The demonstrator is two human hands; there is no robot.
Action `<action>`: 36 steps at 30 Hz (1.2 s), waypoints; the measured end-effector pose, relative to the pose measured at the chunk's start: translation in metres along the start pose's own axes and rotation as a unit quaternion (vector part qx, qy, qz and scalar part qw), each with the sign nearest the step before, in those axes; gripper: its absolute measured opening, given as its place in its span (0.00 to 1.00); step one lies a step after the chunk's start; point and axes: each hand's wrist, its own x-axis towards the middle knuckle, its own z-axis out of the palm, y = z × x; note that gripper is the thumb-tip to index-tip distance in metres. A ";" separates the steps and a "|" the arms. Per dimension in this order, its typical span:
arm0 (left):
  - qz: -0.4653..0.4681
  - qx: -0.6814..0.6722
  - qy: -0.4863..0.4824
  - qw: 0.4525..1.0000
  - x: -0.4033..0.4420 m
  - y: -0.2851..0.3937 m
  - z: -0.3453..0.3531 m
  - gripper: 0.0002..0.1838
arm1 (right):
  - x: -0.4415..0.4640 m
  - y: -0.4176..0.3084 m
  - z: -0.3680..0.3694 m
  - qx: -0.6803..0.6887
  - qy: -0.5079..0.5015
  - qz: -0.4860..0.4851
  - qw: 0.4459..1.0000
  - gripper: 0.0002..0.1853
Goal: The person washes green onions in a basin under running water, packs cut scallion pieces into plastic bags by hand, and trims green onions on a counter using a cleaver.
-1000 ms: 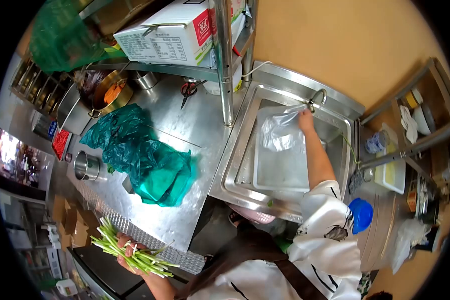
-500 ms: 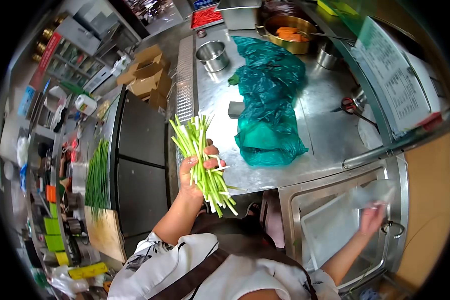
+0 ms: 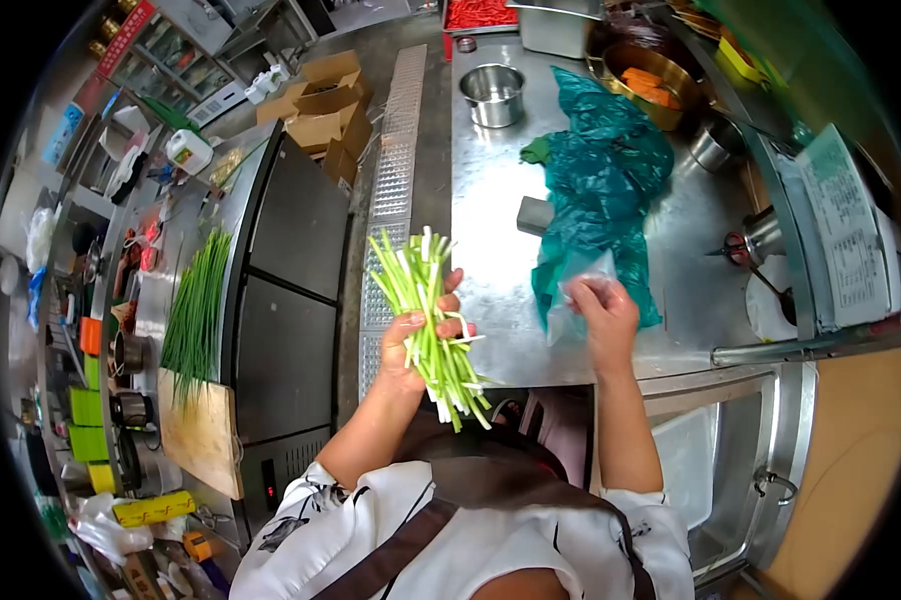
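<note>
My left hand (image 3: 410,345) is closed around a bunch of cut green stalks (image 3: 420,285) with pale ends, held up in front of my body. Pinched in the fingers of my right hand (image 3: 605,315) is a clear plastic bag (image 3: 568,290), hanging over the near end of a crumpled green plastic bag (image 3: 610,160). That green bag lies on the steel table (image 3: 490,330). Whether the clear bag touches it, I cannot tell. A small grey block (image 3: 535,215) sits just left of the green bag.
A steel pot (image 3: 493,95) and a brass pan (image 3: 660,95) with orange pieces stand farther back. Red-handled scissors (image 3: 735,247) lie at the right. A sink (image 3: 760,420) is at the near right. Long green stalks (image 3: 198,310) rest by a cutting board (image 3: 200,430) on the left counter.
My right hand has moved from over the sink, left and up to the green bag, carrying the clear bag. My left hand still grips the stalks. The view has shifted.
</note>
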 end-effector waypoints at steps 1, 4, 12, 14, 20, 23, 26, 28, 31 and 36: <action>-0.006 0.013 0.003 1.000 0.000 0.006 -0.004 0.40 | 0.007 0.001 0.023 0.018 -0.008 -0.003 1.000 0.09; -0.021 0.035 0.011 0.999 0.002 0.022 -0.010 0.43 | 0.019 0.006 0.082 0.039 -0.035 -0.009 0.999 0.16; -0.020 0.056 0.034 0.998 -0.001 0.122 -0.043 0.27 | 0.026 0.009 0.230 -0.074 -0.150 0.029 0.986 0.27; -0.013 0.063 0.059 0.996 -0.006 0.156 -0.055 0.26 | 0.036 0.017 0.259 -0.064 -0.201 0.054 0.976 0.30; 0.022 0.045 0.094 0.994 -0.010 0.242 -0.083 0.21 | 0.062 0.042 0.335 -0.005 -0.281 0.135 0.950 0.31; -0.003 0.066 0.115 0.991 -0.010 0.272 -0.095 0.20 | 0.071 0.054 0.364 -0.032 -0.288 0.123 0.949 0.31; 0.016 0.072 0.120 0.990 0.003 0.290 -0.098 0.19 | 0.085 0.060 0.382 -0.122 -0.265 0.068 0.954 0.30; 0.053 0.082 0.143 0.985 0.015 0.302 -0.096 0.19 | 0.096 0.055 0.395 -0.214 -0.223 0.011 0.951 0.30; 0.036 0.055 0.161 0.985 0.033 0.319 -0.085 0.19 | 0.131 0.073 0.401 -0.334 -0.163 -0.221 0.902 0.31; 0.080 0.037 0.131 0.987 0.060 0.359 -0.096 0.18 | 0.225 0.096 0.402 -0.378 -0.046 -0.221 0.898 0.25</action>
